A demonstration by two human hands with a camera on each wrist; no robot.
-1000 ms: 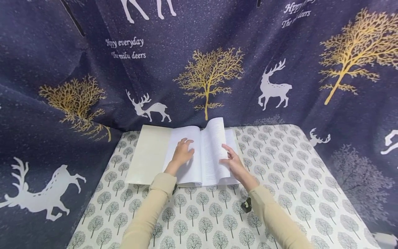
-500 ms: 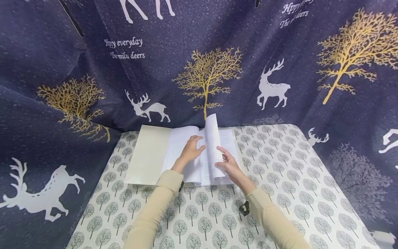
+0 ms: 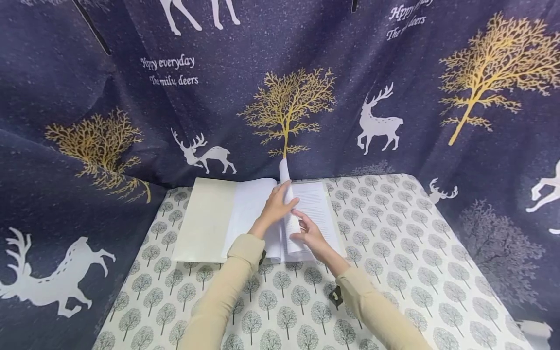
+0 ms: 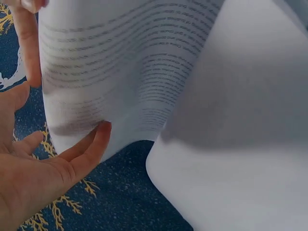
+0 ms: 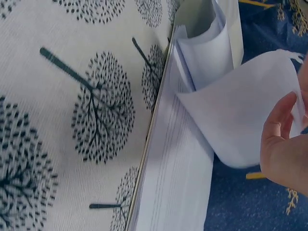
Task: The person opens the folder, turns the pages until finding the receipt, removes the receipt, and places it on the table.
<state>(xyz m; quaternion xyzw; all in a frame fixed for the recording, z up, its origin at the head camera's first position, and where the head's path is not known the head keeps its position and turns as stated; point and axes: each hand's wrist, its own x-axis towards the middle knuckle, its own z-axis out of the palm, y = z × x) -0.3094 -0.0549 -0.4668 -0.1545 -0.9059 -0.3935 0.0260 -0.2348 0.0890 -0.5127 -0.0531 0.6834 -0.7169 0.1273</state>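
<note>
A thick paperback book point(image 3: 209, 218) lies open on the table, with a pale flap at its left and printed text on its right page point(image 3: 312, 209). One loose leaf point(image 3: 292, 243) stands raised and curled near the spine. My right hand point(image 3: 311, 236) pinches that leaf's free edge between thumb and fingers, seen up close in the right wrist view. From the left, my left hand point(image 3: 276, 204) reaches over the leaf's upper part, thumb apart. In the left wrist view, fingertips of my left hand point(image 4: 43, 178) touch the printed side of the leaf point(image 4: 106, 62).
A tablecloth point(image 3: 286, 291) printed with small trees covers the table. Behind it hangs a dark blue curtain point(image 3: 262, 43) with deer and gold trees, close to the book's far edge. A black device point(image 3: 336, 295) hangs by the right sleeve.
The raised leaf has swung leftward toward the spine with my right hand, uncovering more of the right page. My left hand has moved right from over the left page to the leaf.
</note>
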